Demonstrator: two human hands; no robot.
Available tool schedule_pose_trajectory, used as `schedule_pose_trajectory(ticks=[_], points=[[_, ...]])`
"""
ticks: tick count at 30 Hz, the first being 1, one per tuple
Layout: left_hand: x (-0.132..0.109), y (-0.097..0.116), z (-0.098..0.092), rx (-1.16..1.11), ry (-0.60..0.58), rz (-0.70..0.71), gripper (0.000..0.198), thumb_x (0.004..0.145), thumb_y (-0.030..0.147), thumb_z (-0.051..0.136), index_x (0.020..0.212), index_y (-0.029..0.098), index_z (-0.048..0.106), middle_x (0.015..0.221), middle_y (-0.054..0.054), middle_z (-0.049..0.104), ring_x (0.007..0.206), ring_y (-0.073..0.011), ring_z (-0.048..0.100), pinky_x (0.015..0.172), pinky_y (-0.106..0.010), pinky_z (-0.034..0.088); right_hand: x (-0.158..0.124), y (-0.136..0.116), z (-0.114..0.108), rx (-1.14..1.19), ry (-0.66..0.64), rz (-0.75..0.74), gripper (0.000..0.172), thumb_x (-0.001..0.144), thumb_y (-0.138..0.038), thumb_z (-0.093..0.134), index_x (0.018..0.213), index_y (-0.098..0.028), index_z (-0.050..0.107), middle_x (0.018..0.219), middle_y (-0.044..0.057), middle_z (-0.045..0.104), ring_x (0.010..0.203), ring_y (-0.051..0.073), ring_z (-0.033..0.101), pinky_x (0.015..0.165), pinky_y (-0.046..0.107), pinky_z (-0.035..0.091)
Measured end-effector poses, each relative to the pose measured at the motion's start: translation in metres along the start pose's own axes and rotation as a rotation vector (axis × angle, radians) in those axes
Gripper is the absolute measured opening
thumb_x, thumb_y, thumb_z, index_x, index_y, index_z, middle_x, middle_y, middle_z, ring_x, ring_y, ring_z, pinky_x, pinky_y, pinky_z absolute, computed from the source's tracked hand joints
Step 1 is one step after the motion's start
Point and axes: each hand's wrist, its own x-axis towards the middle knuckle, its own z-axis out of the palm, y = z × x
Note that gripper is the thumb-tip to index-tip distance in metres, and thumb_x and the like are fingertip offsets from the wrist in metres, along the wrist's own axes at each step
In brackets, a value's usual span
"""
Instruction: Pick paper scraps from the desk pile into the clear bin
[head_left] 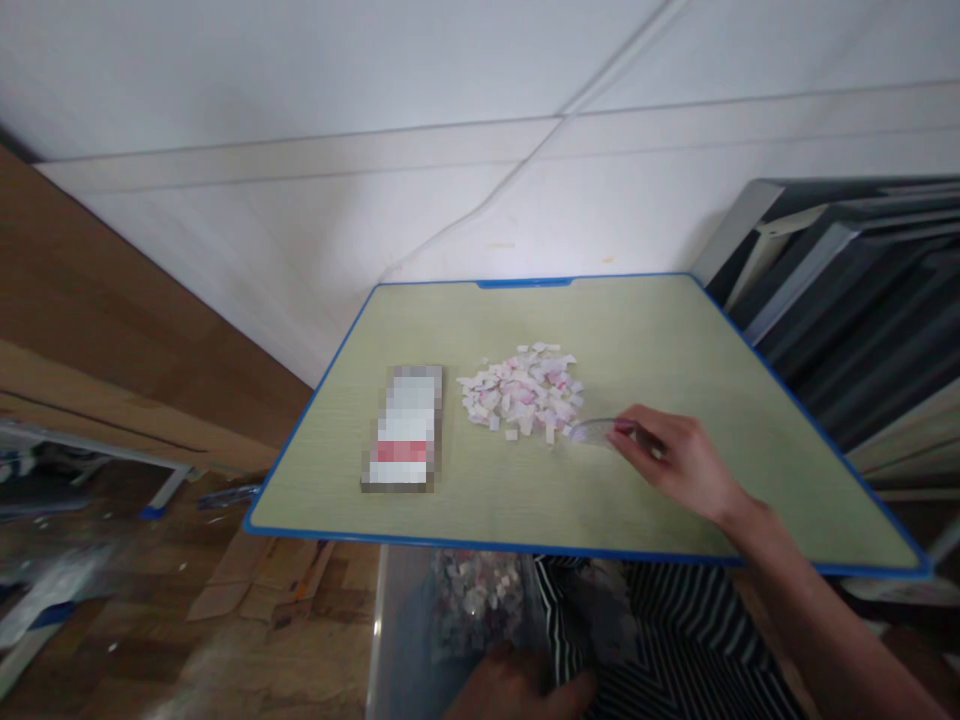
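My right hand is over the right half of a pale green folding table with a blue rim. Its fingers are closed on slim metal tweezers, whose tips point left at the edge of a heap of small white and pinkish paper scraps. Low in the view, partly cut off, my left hand rests loosely with the thumb apart, and nothing shows in it. Just beyond it, below the table edge, a clear bag of similar scraps lies in a translucent plastic bin.
A phone with a pixelated screen lies left of the heap. Behind the table is a white wall with a cable. Dark flat panels lean at right; cardboard lies on the wooden floor at left.
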Motion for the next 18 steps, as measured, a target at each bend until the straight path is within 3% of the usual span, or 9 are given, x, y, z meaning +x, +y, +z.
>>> schedule_pose_trajectory(ticks=[4, 8, 10, 14, 18], points=[[0.007, 0.003, -0.018, 0.092, -0.094, 0.029, 0.048, 0.079, 0.026, 0.067, 0.121, 0.03, 0.043, 0.073, -0.003, 0.067, 0.056, -0.0221, 0.064, 0.043, -0.024, 0.041, -0.022, 0.001, 0.011, -0.049, 0.104, 0.094, 0.018, 0.089, -0.03, 0.046, 0.076, -0.019, 0.054, 0.063, 0.003, 0.062, 0.05, 0.013, 0.058, 0.049, 0.024, 0.044], [0.008, 0.005, -0.03, 0.036, -0.097, 0.026, 0.051, 0.081, 0.024, 0.067, 0.123, 0.028, 0.039, 0.08, -0.004, 0.067, 0.064, -0.0221, 0.066, 0.05, -0.024, 0.048, -0.027, -0.005, 0.022, -0.031, 0.023, 0.009, 0.019, 0.09, -0.028, 0.045, 0.077, -0.018, 0.055, 0.062, 0.002, 0.062, 0.052, 0.014, 0.06, 0.05, 0.024, 0.045], [0.007, 0.005, -0.029, 0.031, -0.1, 0.021, 0.049, 0.082, 0.022, 0.065, 0.123, 0.028, 0.039, 0.079, -0.004, 0.067, 0.064, -0.0224, 0.066, 0.049, -0.024, 0.049, -0.028, -0.006, 0.022, -0.002, 0.058, 0.012, 0.018, 0.09, -0.028, 0.047, 0.077, -0.018, 0.055, 0.062, 0.002, 0.063, 0.053, 0.014, 0.061, 0.05, 0.023, 0.046], [0.004, 0.004, -0.022, 0.053, -0.081, 0.031, 0.049, 0.08, 0.024, 0.067, 0.121, 0.028, 0.042, 0.073, -0.003, 0.067, 0.058, -0.0226, 0.065, 0.044, -0.024, 0.046, -0.03, -0.002, 0.016, -0.015, 0.271, 0.237, 0.014, 0.087, -0.029, 0.05, 0.077, -0.019, 0.053, 0.062, 0.003, 0.064, 0.047, 0.013, 0.058, 0.045, 0.024, 0.045], [0.003, 0.002, -0.017, 0.094, -0.045, 0.053, 0.051, 0.076, 0.021, 0.069, 0.119, 0.028, 0.042, 0.069, -0.001, 0.065, 0.054, -0.0209, 0.063, 0.042, -0.023, 0.041, -0.031, 0.001, 0.013, -0.043, 0.234, 0.266, 0.016, 0.085, -0.03, 0.05, 0.073, -0.019, 0.052, 0.06, 0.003, 0.063, 0.044, 0.013, 0.055, 0.044, 0.025, 0.044]])
